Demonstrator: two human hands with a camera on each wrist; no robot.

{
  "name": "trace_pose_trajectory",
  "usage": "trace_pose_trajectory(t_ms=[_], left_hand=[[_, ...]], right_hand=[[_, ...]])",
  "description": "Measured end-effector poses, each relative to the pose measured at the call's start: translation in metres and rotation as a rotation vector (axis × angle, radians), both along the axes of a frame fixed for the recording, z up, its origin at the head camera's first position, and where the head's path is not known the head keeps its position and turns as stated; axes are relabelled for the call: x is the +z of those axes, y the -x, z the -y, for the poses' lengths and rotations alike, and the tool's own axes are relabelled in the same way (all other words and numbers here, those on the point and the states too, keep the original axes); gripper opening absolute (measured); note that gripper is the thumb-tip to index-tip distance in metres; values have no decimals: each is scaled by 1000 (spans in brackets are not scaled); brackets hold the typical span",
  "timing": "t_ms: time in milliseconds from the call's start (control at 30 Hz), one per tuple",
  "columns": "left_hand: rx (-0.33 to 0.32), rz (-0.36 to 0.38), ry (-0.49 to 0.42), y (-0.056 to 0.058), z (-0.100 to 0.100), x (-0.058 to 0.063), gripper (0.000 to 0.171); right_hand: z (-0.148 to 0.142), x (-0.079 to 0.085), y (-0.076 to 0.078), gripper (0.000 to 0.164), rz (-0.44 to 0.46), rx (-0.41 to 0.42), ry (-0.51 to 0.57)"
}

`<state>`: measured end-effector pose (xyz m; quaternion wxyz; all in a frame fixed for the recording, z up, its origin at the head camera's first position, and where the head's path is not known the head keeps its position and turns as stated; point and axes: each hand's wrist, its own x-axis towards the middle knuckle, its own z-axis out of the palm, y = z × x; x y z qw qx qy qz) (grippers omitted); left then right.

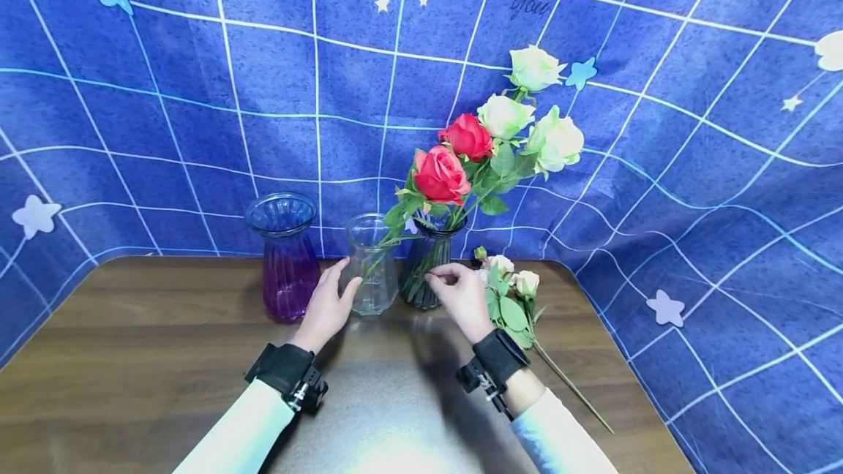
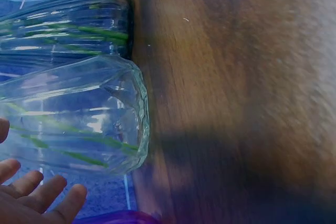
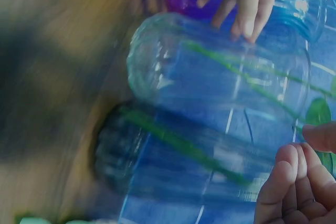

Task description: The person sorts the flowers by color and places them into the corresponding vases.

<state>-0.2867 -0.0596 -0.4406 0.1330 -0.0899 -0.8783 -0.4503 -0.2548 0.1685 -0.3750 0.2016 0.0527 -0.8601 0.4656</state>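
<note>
A clear glass vase (image 1: 377, 290) stands upright on the table, with green stems slanting inside it. Beside its left side is my left hand (image 1: 327, 304), fingers spread; in the left wrist view the fingertips (image 2: 76, 195) look apart from the glass. My right hand (image 1: 464, 300) is in front of the dark grey vase (image 1: 416, 262), its fingers bent and the thumb close to them. Nothing shows between them in the right wrist view. Red roses (image 1: 441, 175) lean above the clear vase, and pale green-white roses (image 1: 555, 141) rise over the dark one.
A blue-and-purple vase (image 1: 287, 276) stands left of the clear vase. To the right, a spray of small pale roses (image 1: 527, 284) lies on the wooden table (image 1: 165, 357), its stem pointing toward the front. A blue patterned cloth (image 1: 263, 93) hangs behind.
</note>
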Motion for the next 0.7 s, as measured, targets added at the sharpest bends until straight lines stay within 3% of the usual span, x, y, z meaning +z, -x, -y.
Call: trace_pose_trajectory(t_ms=[133,433,700], left_hand=[[11,8,4,-11,11,0,54],[40,-41,-46,-32,35,3,46],[112,-90,-76,-47,66,6,42]], right_hand=[[-24,-4,-11,12,-14,-34,-36],[-87,-17,-34,15,115,-211,-81],[-140,-30,-55,20,182,-333,-185]])
